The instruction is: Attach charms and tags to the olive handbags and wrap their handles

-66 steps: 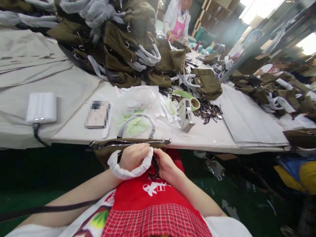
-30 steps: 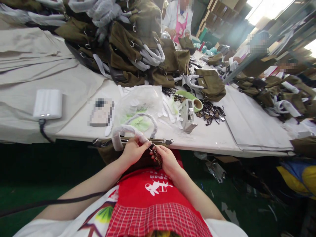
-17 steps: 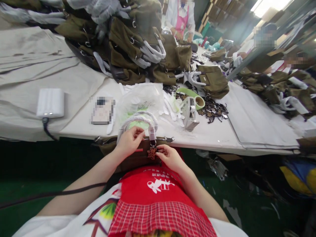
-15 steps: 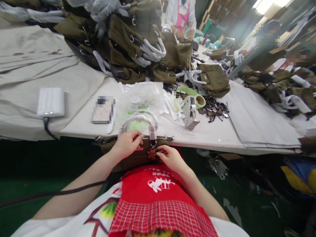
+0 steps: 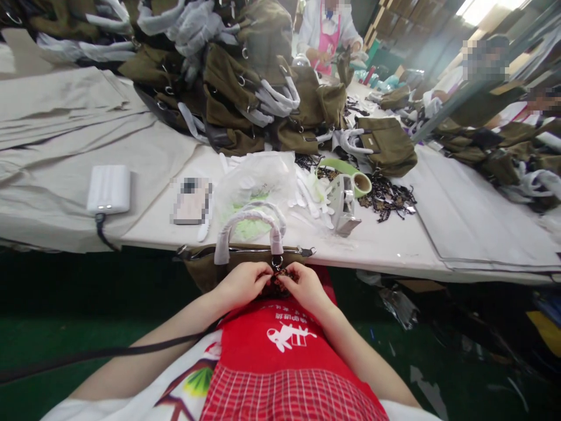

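Note:
An olive handbag (image 5: 201, 270) stands against the table's front edge, its white-wrapped handles (image 5: 249, 217) upright. A dark, orange-patterned charm (image 5: 280, 283) hangs from a metal ring below the right handle end. My left hand (image 5: 249, 283) has its thumb and fingers pinched at the charm's left side. On the other side, my right hand (image 5: 304, 286) pinches the charm's upper right part. Both hands partly cover the charm, and the fingertips are close together.
Olive bags (image 5: 232, 82) are piled at the back of the table (image 5: 385, 245). A phone (image 5: 191, 202), white power bank (image 5: 109, 188), plastic bag (image 5: 267, 166), tape dispenser (image 5: 344, 204) and dark charms (image 5: 390, 197) lie nearer. A person (image 5: 326, 35) stands beyond.
My left hand has moved down from the bag's top edge to the charm. My right hand has closed in over the charm, now more covered. The whole view has shifted slightly.

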{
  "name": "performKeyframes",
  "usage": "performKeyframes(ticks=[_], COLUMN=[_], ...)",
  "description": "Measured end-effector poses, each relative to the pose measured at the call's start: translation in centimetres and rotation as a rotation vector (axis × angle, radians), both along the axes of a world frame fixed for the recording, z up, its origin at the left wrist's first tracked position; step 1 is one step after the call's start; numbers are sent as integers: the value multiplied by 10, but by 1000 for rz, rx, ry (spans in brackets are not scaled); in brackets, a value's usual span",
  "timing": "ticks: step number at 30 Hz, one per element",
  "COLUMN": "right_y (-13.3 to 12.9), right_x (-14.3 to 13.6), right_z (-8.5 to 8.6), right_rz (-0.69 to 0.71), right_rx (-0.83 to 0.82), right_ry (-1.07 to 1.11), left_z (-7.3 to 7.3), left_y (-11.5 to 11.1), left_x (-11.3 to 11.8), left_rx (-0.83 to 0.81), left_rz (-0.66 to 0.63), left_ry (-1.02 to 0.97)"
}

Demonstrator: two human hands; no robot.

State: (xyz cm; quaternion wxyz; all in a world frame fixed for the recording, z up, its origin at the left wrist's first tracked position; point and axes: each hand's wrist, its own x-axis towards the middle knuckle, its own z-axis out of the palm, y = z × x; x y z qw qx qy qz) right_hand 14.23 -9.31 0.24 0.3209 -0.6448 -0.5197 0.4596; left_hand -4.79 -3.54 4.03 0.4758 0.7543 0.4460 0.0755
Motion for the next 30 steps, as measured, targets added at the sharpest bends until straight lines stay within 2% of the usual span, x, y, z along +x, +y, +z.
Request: performKeyframes(ticks=[3,6,12,18,22,26,30], right_y=[0,1,2,0,0,0,-1], right_x=[1,3,3,-1,2,4,4], right_z=[-2,-3,-11,-13,-9,-3,6], right_rz=[-15,-33,-39,9,64,154,208], right_rx=[-13,-19,-33,-80,-44,-46,-53], right_ry=[-23,8,16,251,105,-96,-219], left_z=[-1,-5,-22,-33,-32,-26,-17], left_y=[0,-1,-11,-5,4,7,8], left_x=[-2,-3,8,12,5,-2,-5], left_rx=[113,135,-96,-180,-128,-12,71], left_rz=[50,92,167,281,222,126,85], left_ry=[67,26,-147,-265,-240,-49,38])
